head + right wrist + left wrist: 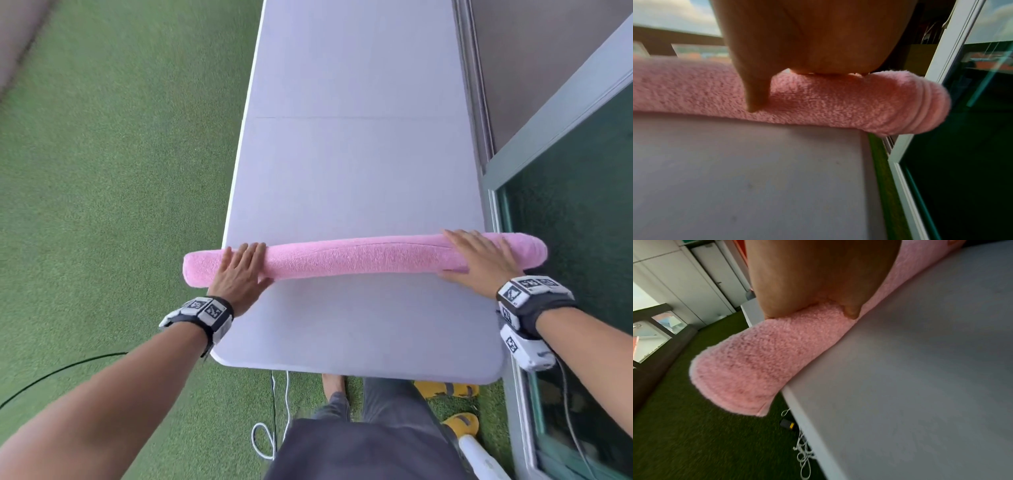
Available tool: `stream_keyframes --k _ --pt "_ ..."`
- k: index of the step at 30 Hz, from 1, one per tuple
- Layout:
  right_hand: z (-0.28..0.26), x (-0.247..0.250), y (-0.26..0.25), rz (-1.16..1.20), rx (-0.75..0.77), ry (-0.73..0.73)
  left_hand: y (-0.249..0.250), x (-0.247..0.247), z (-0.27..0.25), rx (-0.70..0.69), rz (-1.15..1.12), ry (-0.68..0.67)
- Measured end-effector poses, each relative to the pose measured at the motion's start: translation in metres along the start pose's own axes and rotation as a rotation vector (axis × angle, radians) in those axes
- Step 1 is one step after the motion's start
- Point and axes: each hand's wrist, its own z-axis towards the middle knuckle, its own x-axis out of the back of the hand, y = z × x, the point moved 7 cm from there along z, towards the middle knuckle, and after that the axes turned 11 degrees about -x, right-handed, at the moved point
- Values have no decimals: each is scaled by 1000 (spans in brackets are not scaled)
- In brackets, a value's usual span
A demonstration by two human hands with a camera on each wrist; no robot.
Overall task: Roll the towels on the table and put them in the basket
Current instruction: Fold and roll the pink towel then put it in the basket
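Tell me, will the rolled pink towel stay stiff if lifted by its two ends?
Probably not: the pink towel is soft terry, so its middle would likely sag. Its ends overhang the table, and it may roll. The seam on top could unroll.

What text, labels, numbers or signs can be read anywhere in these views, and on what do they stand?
No readable words or numbers in any view.
Left wrist band: black-and-white coded marker squares, patterns only, no letters.
Right wrist band: the same kind of marker squares; nothing reads as text.
Pink rolled towel: an orange patch at its far end in the left wrist view, too cropped and blurred to read.
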Motion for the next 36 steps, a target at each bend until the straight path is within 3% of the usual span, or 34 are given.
stream_keyframes --k 5,9,14,18,20,26,30,32,36 --pt "-2 -3 14 -46 -133 -9 -14 5 1 48 -16 -4" --pt "-24 -5 -18 -3 -279 -12 15 10 3 340 -187 10" --pt "-69 -34 -83 192 -410 -90 100 -12 -2 631 -527 -68" --pt "-96 -55 -123 477 -414 -243 170 -16 -3 524 -743 -203" --pt "-105 -58 -130 601 -414 -283 181 -24 -8 555 -887 -230" --pt "-128 -51 -122 877 -401 -208 177 -53 -27 499 -959 -339" --pt "-136 -54 -126 772 -397 -165 177 -50 -34 408 -1115 -145" --pt "-139 -53 -131 615 -419 -167 183 -49 -42 364 -1178 -124" --pt "-133 -53 -143 405 -455 -149 208 -57 -60 74 -1179 -391"
